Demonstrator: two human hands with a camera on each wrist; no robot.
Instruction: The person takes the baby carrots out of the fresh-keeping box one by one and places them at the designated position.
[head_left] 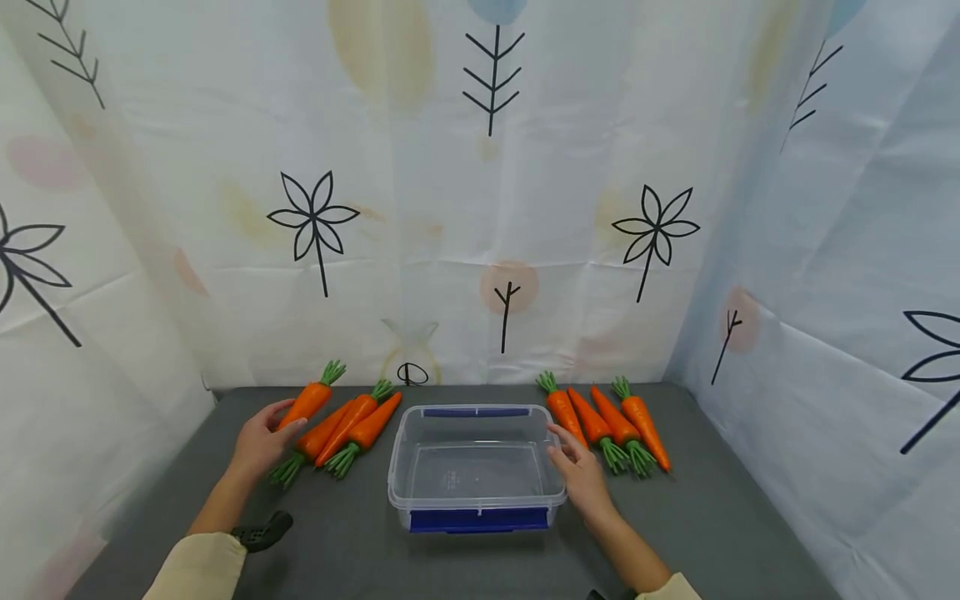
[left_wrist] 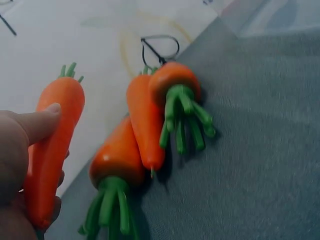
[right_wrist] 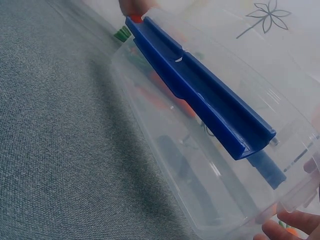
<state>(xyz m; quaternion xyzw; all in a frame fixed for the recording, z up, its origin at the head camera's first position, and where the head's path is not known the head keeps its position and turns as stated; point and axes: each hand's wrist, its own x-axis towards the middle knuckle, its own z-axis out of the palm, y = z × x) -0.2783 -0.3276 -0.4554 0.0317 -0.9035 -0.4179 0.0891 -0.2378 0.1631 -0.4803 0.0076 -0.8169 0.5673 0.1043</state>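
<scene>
My left hand (head_left: 258, 442) holds an orange carrot (head_left: 306, 404) with a green top, its thumb laid along the carrot in the left wrist view. Beside that hand, three more carrots (head_left: 358, 418) lie close together on the grey table. My right hand (head_left: 585, 479) is at the right side of a clear plastic container (head_left: 480, 457), its fingertips over the rim. Blue clips run along the container's front (head_left: 480, 520) and back. In the right wrist view the front clip (right_wrist: 200, 95) spans the near side, with fingers (right_wrist: 295, 220) at the container's end.
Several more carrots (head_left: 633, 417) lie to the right of the container, beyond my right hand. The grey table (head_left: 337, 550) ends at a pale patterned curtain (head_left: 420, 275) behind, with more curtain on both sides. A dark strap (head_left: 262, 532) is around my left wrist.
</scene>
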